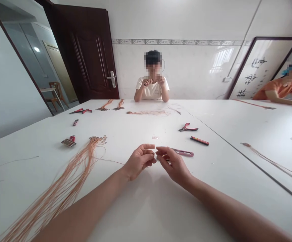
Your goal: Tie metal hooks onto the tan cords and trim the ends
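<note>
Left hand (139,162), right hand (173,164): fingertip pinch on a tiny piece (155,153); purple tool (185,153) beyond.

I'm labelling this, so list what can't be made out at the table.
Head view, all of these:
Small piece between left hand and right hand: too small, partly covered by fingers.
Orange cords: lower ends cut off by the bottom edge.
Purple tool: one end hidden behind the right hand.
Lettering on red-and-black box: too small.
</note>
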A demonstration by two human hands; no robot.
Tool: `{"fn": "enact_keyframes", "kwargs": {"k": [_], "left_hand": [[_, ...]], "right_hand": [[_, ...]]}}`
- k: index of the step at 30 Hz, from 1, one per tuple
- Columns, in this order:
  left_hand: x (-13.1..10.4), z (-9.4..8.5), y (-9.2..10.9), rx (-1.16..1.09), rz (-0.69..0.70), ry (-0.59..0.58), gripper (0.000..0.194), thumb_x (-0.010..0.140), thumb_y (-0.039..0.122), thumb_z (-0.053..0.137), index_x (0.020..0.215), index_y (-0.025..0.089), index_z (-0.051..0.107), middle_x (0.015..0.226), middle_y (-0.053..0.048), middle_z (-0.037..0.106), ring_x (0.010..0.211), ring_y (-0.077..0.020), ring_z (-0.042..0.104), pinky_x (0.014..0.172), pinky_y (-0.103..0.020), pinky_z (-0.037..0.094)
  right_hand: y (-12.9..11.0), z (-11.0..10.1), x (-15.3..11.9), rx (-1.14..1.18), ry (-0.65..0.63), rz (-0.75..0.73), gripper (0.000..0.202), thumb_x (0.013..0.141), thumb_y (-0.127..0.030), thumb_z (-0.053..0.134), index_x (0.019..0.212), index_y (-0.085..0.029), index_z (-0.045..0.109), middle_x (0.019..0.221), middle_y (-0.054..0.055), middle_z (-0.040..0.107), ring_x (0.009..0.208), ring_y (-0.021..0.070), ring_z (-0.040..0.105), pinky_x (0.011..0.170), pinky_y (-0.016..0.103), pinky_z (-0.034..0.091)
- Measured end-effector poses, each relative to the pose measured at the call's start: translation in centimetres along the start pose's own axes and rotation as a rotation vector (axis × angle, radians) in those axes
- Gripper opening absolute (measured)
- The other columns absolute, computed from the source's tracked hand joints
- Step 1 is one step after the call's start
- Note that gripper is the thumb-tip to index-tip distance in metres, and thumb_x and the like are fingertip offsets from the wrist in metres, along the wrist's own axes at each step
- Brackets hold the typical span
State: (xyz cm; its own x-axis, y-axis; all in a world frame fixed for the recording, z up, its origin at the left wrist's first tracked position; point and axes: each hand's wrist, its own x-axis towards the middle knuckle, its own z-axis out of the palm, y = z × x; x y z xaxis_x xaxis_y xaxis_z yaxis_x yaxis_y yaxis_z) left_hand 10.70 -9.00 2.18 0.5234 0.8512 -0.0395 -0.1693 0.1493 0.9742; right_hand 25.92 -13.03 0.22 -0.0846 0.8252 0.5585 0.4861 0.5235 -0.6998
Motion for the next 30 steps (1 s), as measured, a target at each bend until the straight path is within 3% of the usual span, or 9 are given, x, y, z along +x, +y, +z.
{"fn": "enact_keyframes", "kwargs": {"k": [5,10,14,21,25,30], "left_hand": [[0.1,0.1,-1.2,0.110,-0.014,-0.023,0.027,0.070,0.021,0.057,0.097,0.021,0.052,0.079,-0.001,0.053,0.068,-0.0094,0.055,0.064,-0.025,0.041],[-0.1,0.5,-1.5,0.429,0.270,0.152,0.035,0.070,0.026,0.058,0.104,0.025,0.050,0.099,-0.004,0.052,0.067,-0.0092,0.054,0.059,-0.023,0.042],[-0.2,0.8,-1.6,0.522,0.408,0.164,0.025,0.073,0.026,0.055,0.098,0.022,0.053,0.081,-0.002,0.058,0.071,-0.0122,0.056,0.067,-0.026,0.044],[0.1,0.6,-1.2,0.331,0.262,0.134,0.028,0.070,0.026,0.057,0.097,0.021,0.050,0.071,0.000,0.056,0.070,-0.0124,0.056,0.066,-0.027,0.044],[0.0,0.8,-1.0,0.264,0.181,0.111,0.030,0.069,0.027,0.059,0.097,0.020,0.049,0.072,0.000,0.057,0.069,-0.0124,0.056,0.063,-0.025,0.043],[0.0,0.9,-1.2,0.285,0.189,0.103,0.031,0.069,0.029,0.060,0.097,0.021,0.049,0.070,0.001,0.056,0.068,-0.0118,0.055,0.062,-0.025,0.042]], "right_hand": [[0.0,-0.3,0.2,-0.043,-0.031,0.002,0.017,0.083,-0.020,0.041,0.086,-0.020,0.057,0.080,0.003,0.058,0.071,0.0122,0.054,0.063,0.025,0.044],[0.0,-0.5,0.4,-0.042,-0.043,0.177,0.015,0.080,-0.025,0.045,0.084,-0.020,0.059,0.077,0.001,0.060,0.065,0.0113,0.053,0.058,0.024,0.042],[-0.2,-0.5,0.3,0.012,-0.096,0.240,0.018,0.079,-0.027,0.045,0.086,-0.020,0.060,0.076,0.002,0.061,0.066,0.0123,0.054,0.058,0.025,0.043],[0.9,-0.5,0.3,0.220,-0.108,0.208,0.030,0.077,-0.021,0.046,0.107,-0.020,0.048,0.086,0.003,0.062,0.079,0.0134,0.057,0.069,0.030,0.047],[0.8,-0.7,0.5,0.152,-0.116,0.218,0.019,0.078,-0.025,0.046,0.093,-0.018,0.055,0.082,0.004,0.063,0.074,0.0135,0.058,0.065,0.028,0.047],[0.2,-0.9,0.6,-0.006,-0.111,0.178,0.013,0.078,-0.025,0.046,0.076,-0.019,0.057,0.068,0.000,0.062,0.060,0.0101,0.054,0.053,0.022,0.042]]}}
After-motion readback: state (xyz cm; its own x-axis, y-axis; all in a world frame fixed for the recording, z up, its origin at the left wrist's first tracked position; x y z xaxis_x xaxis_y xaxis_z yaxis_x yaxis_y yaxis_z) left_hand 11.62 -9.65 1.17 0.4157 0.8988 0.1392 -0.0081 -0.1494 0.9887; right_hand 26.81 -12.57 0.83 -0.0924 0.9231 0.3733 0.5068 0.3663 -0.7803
